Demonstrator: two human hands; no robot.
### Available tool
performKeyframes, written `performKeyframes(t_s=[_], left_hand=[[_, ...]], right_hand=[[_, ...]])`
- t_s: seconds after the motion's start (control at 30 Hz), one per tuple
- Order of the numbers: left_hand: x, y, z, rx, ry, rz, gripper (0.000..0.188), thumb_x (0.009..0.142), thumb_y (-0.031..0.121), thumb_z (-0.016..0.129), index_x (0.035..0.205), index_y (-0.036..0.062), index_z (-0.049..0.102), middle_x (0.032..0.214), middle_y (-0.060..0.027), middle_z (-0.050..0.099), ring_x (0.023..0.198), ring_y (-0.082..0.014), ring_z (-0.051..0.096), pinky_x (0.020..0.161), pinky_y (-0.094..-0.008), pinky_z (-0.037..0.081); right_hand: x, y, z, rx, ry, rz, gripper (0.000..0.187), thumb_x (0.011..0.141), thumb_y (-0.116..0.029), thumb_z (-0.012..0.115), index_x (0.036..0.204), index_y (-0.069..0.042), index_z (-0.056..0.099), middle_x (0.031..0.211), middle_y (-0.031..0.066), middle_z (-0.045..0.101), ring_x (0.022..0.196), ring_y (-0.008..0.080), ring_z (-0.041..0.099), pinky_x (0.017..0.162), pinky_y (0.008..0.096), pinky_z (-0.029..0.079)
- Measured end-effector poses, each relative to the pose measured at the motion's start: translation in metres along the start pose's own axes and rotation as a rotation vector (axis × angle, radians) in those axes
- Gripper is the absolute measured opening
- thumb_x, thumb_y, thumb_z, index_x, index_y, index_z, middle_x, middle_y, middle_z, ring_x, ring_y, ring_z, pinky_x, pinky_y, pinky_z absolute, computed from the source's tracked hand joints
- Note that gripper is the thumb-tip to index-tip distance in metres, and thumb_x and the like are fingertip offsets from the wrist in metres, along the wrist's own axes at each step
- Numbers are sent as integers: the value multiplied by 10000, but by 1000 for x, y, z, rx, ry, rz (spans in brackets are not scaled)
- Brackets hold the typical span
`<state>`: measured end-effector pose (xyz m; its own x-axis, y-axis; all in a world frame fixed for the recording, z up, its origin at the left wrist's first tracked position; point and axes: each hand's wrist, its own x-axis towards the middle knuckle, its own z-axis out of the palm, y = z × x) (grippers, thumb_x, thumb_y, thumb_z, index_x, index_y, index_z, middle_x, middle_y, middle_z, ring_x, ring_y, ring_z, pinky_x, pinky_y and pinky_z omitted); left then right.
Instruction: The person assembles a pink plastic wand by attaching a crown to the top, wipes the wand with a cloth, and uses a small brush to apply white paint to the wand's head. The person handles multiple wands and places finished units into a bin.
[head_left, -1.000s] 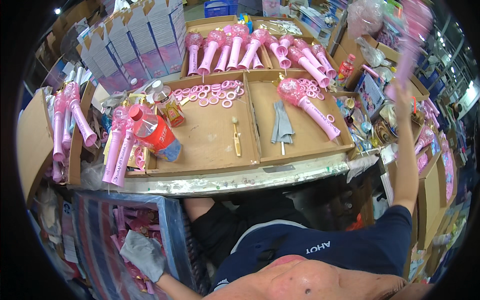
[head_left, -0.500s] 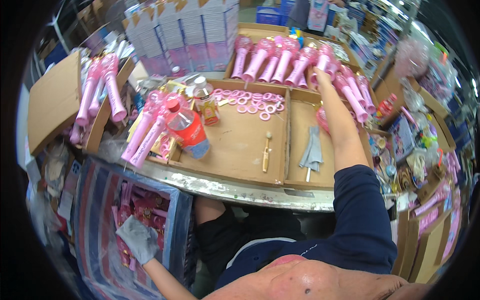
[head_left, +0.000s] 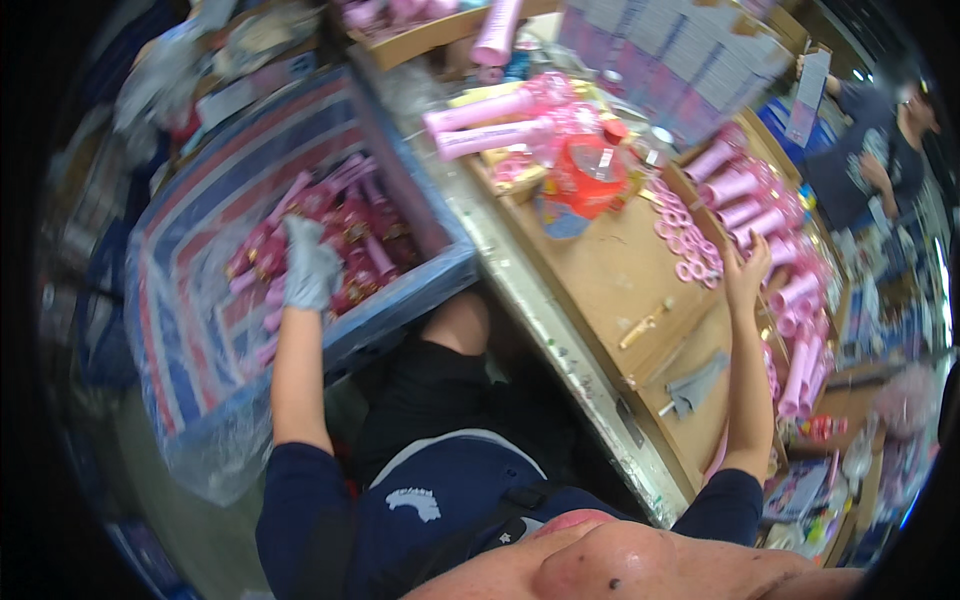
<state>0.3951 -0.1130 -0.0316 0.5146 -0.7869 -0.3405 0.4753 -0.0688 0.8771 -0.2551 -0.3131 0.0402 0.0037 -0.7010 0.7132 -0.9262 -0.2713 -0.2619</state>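
Note:
My left hand (head_left: 311,268), in a grey glove, reaches into a large blue, red and white striped bag (head_left: 190,290). It rests on a heap of dark-pink-headed toy wands (head_left: 375,255), and its fingertips are partly hidden among them. My bare right hand (head_left: 747,272) is over the cardboard tray's far divider, thumb and fingers apart. Just beyond it lies a row of pink toy wands (head_left: 738,213) with clear, round pink heads; the hand may touch the nearest handle, but holds none that I can see.
The tray (head_left: 590,270) carries pink rings (head_left: 683,235), a small brush-like tool (head_left: 645,325) and a grey cloth (head_left: 697,383). A red-labelled bottle (head_left: 580,185) stands near two more wands (head_left: 490,125). Beyond are stacked cartons (head_left: 680,65) and another person (head_left: 870,150).
My view has swung left toward the bag. My right hand has drawn back from the far wands, its fingers apart now. My left hand is still in the bag, among the wands.

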Motion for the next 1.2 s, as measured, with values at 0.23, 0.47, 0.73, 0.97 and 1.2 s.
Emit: performKeyframes(t_s=[0.23, 0.47, 0.73, 0.97, 1.2], left_hand=[[-6, 18, 19, 1667, -127, 1113, 203, 796, 295, 567, 855, 105, 528, 768, -55, 515, 709, -230, 523, 616, -373, 374], [-25, 42, 44, 1797, -69, 1158, 107, 634, 197, 612, 597, 115, 555, 539, -54, 538, 562, -227, 563, 524, -382, 395], [-22, 27, 48, 1057, -256, 1219, 148, 609, 241, 633, 534, 158, 537, 538, -20, 538, 498, -227, 555, 453, -360, 378], [-55, 55, 60, 1523, -185, 1296, 173, 621, 306, 663, 584, 188, 542, 552, -18, 518, 497, -242, 546, 446, -388, 349], [-59, 63, 58, 1724, -135, 1359, 176, 671, 295, 644, 567, 231, 517, 564, 16, 511, 539, -184, 542, 479, -385, 309]], right_hand=[[-34, -251, 88, 492, -51, 1, 1045, 679, -351, 845, 1431, 34, 230, 1386, 230, 357, 1286, 340, 374, 1067, 460, 323], [-14, -261, 133, 855, 44, 387, 997, 561, -256, 895, 1342, 34, 346, 1295, 199, 459, 1204, 313, 475, 1029, 415, 378], [-25, -319, 45, 168, -201, -627, 818, 586, -128, 803, 1312, -70, 429, 1282, 154, 471, 1208, 367, 429, 1036, 456, 339], [-21, -405, 55, 145, -120, -917, 538, 732, -29, 558, 1260, -120, 511, 1239, 81, 512, 1226, 243, 451, 1091, 424, 293], [-18, -391, 50, 29, -115, -926, 565, 708, -10, 570, 1257, -127, 506, 1229, 78, 516, 1225, 257, 449, 1094, 425, 276]])
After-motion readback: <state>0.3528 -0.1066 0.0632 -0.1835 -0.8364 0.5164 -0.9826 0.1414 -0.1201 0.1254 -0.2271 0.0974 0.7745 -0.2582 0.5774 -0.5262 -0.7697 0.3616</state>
